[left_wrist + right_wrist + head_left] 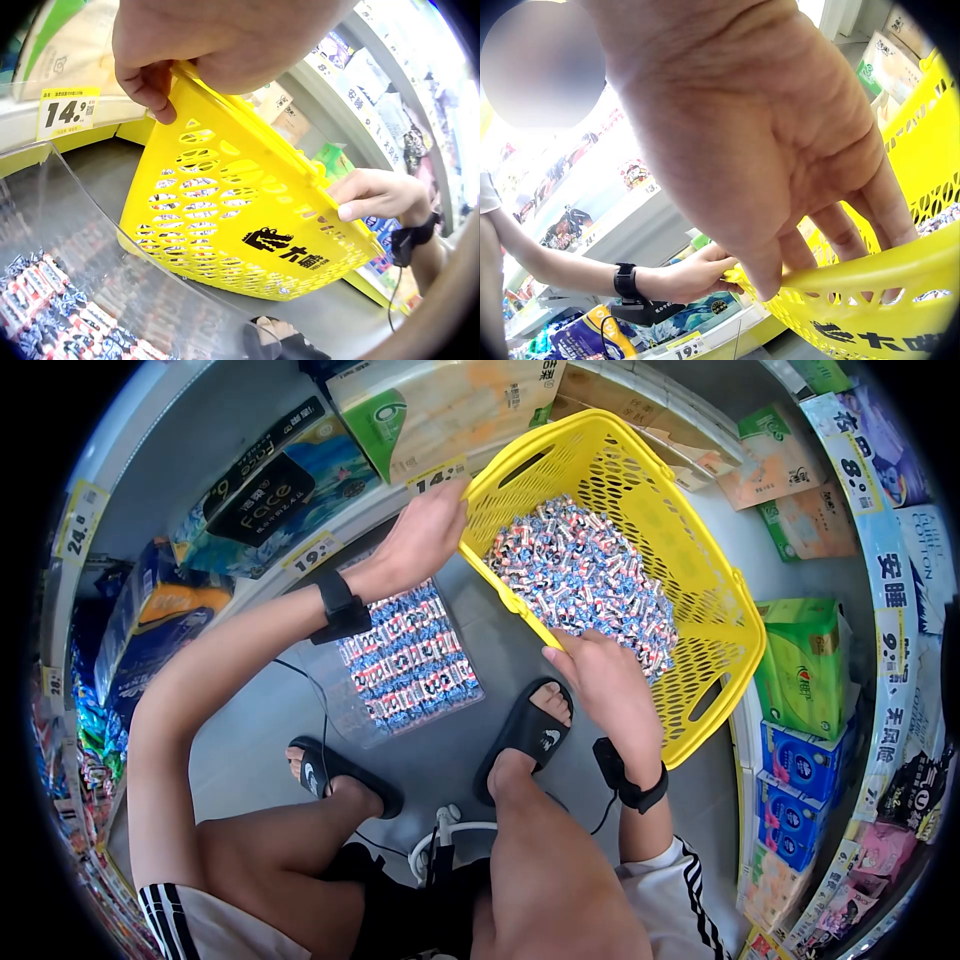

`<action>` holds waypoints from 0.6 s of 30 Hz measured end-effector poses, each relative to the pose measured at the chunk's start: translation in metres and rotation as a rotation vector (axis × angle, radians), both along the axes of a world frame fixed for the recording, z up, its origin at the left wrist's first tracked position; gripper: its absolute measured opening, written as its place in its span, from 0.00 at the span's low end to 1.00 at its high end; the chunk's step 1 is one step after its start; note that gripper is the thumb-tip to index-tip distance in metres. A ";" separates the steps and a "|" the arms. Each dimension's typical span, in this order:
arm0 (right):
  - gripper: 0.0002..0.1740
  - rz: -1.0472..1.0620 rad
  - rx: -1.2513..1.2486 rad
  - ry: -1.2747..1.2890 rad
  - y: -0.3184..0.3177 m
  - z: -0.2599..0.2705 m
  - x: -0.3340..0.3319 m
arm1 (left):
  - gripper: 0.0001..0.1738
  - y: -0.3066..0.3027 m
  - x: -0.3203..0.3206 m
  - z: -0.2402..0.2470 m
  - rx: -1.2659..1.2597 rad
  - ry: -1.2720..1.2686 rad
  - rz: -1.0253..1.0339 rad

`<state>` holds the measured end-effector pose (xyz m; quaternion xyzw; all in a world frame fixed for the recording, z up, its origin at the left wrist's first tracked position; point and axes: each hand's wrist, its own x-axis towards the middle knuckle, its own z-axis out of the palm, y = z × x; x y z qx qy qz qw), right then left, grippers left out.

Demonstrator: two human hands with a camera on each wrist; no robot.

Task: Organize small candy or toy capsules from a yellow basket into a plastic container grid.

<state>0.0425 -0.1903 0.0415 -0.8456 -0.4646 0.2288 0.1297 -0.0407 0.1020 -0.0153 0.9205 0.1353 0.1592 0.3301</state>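
Observation:
A yellow plastic shopping basket (700, 550) with perforated walls holds a heap of small wrapped candies (585, 580) in blue, white and red. My left hand (425, 535) grips the basket's rim at its far left corner, fingers curled over the edge in the left wrist view. On the near side of the same rim, my right hand (605, 680) has its thumb outside and its fingers inside, as the right wrist view shows. Left of the basket, a clear plastic box (375, 738) on the floor contains more of these candies (415, 660) in rows.
Shelves with tissue packs (265, 495) curve around the left and back. More packs, among them a green one (805, 670) and blue ones (790, 820), stand on the right. Sandalled feet (530, 735) are on the grey floor (450, 760) beside the box. Thin cables trail from the wrist cameras.

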 end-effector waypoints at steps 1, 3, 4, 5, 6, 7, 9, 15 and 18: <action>0.20 -0.001 -0.008 -0.004 0.000 -0.001 -0.002 | 0.15 -0.001 0.000 -0.002 0.006 -0.019 0.014; 0.20 -0.010 -0.006 -0.010 0.002 -0.001 -0.001 | 0.15 0.000 0.002 0.000 0.022 -0.040 0.019; 0.20 -0.010 -0.005 0.002 0.002 0.000 -0.001 | 0.16 -0.002 0.001 0.001 0.031 -0.001 0.036; 0.20 -0.010 -0.007 0.014 0.001 0.000 0.000 | 0.18 -0.004 0.001 0.001 0.039 0.036 0.052; 0.20 -0.017 -0.008 0.011 0.000 0.000 0.002 | 0.26 -0.006 0.001 0.008 0.032 0.031 0.080; 0.20 -0.009 -0.020 0.028 -0.001 -0.001 0.003 | 0.26 -0.012 0.002 0.014 0.029 0.028 0.074; 0.21 -0.010 -0.040 0.042 -0.003 0.002 0.005 | 0.36 -0.024 0.003 0.031 0.102 -0.027 0.149; 0.28 0.001 -0.060 0.103 -0.005 0.020 0.011 | 0.29 -0.057 0.017 0.049 0.220 -0.084 -0.076; 0.28 0.003 -0.039 0.079 -0.010 0.024 0.025 | 0.13 -0.070 0.028 0.046 0.175 -0.008 -0.349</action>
